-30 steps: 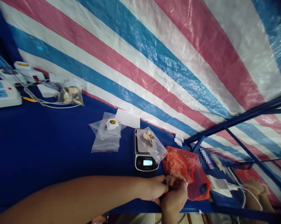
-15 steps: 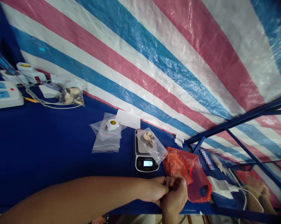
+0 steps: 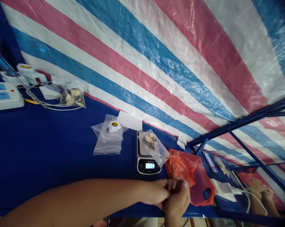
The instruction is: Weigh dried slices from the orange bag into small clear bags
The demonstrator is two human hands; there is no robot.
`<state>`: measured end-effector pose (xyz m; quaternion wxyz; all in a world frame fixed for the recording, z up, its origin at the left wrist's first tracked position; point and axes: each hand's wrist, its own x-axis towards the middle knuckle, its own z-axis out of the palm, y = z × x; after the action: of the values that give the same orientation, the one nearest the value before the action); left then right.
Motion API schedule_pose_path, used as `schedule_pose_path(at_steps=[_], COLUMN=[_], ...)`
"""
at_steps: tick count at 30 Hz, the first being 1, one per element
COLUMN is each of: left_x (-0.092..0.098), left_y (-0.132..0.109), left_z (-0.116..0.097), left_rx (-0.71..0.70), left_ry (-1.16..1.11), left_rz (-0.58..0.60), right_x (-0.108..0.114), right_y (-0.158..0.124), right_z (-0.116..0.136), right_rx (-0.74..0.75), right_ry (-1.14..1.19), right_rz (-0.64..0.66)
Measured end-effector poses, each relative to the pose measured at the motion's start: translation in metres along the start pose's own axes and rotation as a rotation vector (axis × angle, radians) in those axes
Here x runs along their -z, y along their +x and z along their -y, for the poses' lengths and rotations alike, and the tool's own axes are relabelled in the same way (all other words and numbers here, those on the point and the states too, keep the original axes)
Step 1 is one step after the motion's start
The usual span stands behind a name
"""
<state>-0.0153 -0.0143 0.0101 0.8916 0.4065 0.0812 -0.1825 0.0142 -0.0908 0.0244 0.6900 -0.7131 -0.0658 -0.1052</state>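
Observation:
My left hand reaches in from the left and meets my right hand at the front edge of the blue table. Both are closed, fingers curled against each other, and anything between them is hidden. Just beyond them stands a digital kitchen scale with its display lit. A clear zip bag lies across its plate, holding a few pale, curved pieces. Beside my right hand, a red plastic bag spreads out crumpled.
Clear zip bags lie stacked left of the scale, a white plug-in lamp socket on top. White paper is behind. Farther left are a power strip and a filled bag. Another person's hands show beyond the blue frame.

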Motion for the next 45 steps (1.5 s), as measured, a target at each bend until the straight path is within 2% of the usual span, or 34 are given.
schedule_pose_path(at_steps=[20,45], left_x=[-0.004,-0.005], left_y=[-0.003,-0.002], left_z=[-0.003,-0.001], left_rx=[0.052,0.021], left_ry=[-0.011,-0.024], left_rz=[-0.067,-0.064], right_x=[0.005,0.008], right_y=[0.002,0.004], right_z=[-0.011,-0.013], right_rx=[-0.027,-0.014], right_ry=[-0.021,-0.034], right_rz=[0.018,0.048])
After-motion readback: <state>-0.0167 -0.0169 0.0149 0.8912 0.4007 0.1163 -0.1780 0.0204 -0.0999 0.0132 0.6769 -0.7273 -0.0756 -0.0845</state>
